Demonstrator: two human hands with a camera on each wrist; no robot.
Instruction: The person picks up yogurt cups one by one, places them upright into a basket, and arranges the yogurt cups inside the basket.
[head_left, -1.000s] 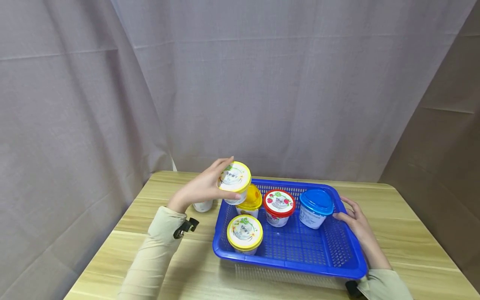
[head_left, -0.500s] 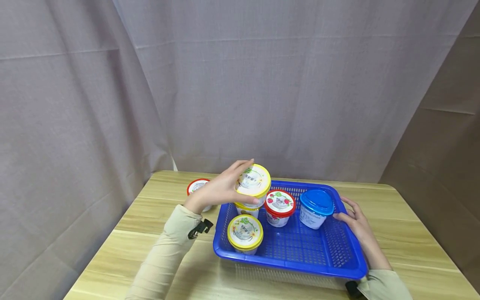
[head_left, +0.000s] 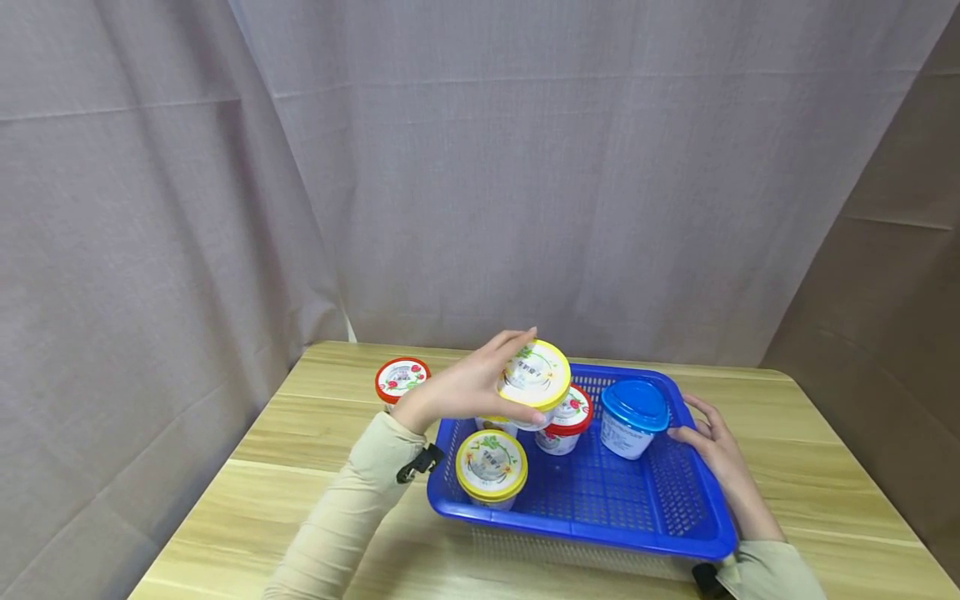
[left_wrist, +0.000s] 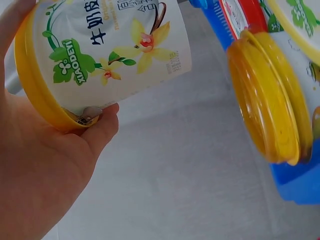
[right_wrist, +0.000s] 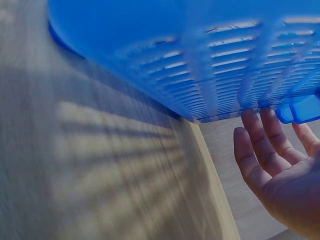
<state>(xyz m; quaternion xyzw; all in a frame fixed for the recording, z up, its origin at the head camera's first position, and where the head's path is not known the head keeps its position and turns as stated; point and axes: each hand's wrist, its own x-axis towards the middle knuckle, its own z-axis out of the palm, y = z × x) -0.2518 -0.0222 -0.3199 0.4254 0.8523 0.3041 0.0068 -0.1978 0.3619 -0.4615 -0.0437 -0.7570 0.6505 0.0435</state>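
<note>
My left hand (head_left: 472, 385) grips a white cup with a yellow lid (head_left: 536, 375) near its top, holding it over the back left of the blue plastic basket (head_left: 570, 527). Vanilla flowers are printed on the cup's side (left_wrist: 145, 45) in the left wrist view. Another yellow-lidded cup (head_left: 491, 467) stands in the basket's front left corner. Behind the held cup, a red-lidded cup (head_left: 558, 437) and a cup with a domed yellow lid (left_wrist: 270, 100) are partly hidden. A blue-lidded cup (head_left: 632, 421) stands at the right. My right hand (head_left: 716, 450) holds the basket's right rim.
Left of the basket, on the wooden table (head_left: 285, 492), stands another red-lidded cup (head_left: 401, 379), partly behind my left wrist. A grey curtain (head_left: 525, 183) hangs along the table's back edge.
My left hand has carried the yellow-lidded cup rightward over the basket, now overlapping the red-lidded cup. The red-lidded cup on the table has come into sight. My right hand stays put.
</note>
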